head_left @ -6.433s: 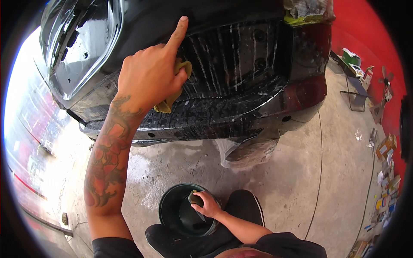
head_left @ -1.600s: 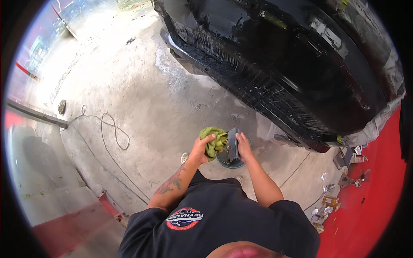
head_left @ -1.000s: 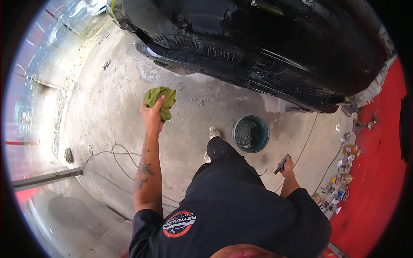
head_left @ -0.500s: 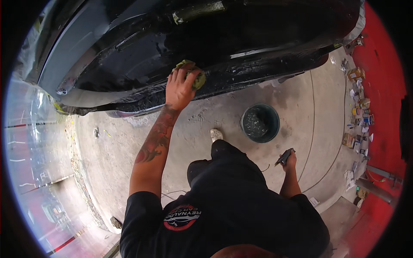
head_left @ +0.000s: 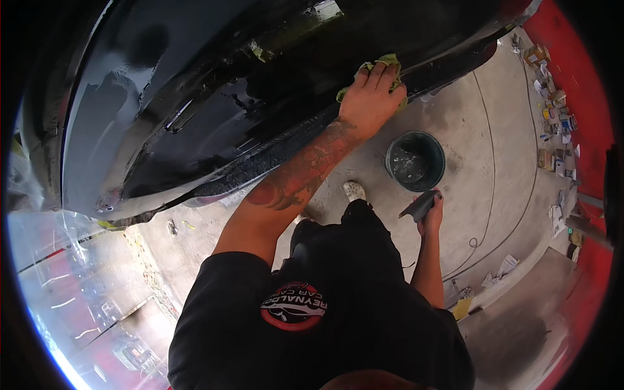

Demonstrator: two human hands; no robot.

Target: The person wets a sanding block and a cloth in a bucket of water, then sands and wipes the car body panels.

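Farther right along the lower edge of the black car [head_left: 273, 84] than half a second ago sit the left hand [head_left: 370, 104] and the green cloth [head_left: 388, 60], while the right hand [head_left: 431, 214] is nearer the bucket [head_left: 439, 156] in view. Glossy bodywork fills the upper left, its lower edge slanting up toward the car's right end. Grey concrete floor [head_left: 468, 130] spreads out below that edge and meets a red wall [head_left: 588, 130]. The person's black shirt [head_left: 364, 338] covers the lower middle. Small boxes and cans [head_left: 549, 114] line the floor's right edge, at the foot of the wall. Dark green and round, the bucket stands on the floor near the car's lower edge, pale specks showing inside. The left hand grips the bunched cloth, fingers bent over it, and holds it against the car near the lower edge, toward the right end. The right hand is closed around one end of a flat grey piece [head_left: 418, 205], which is held tilted just beside the bucket's near rim. One pale shoe [head_left: 354, 190] rests on the floor left of the bucket.
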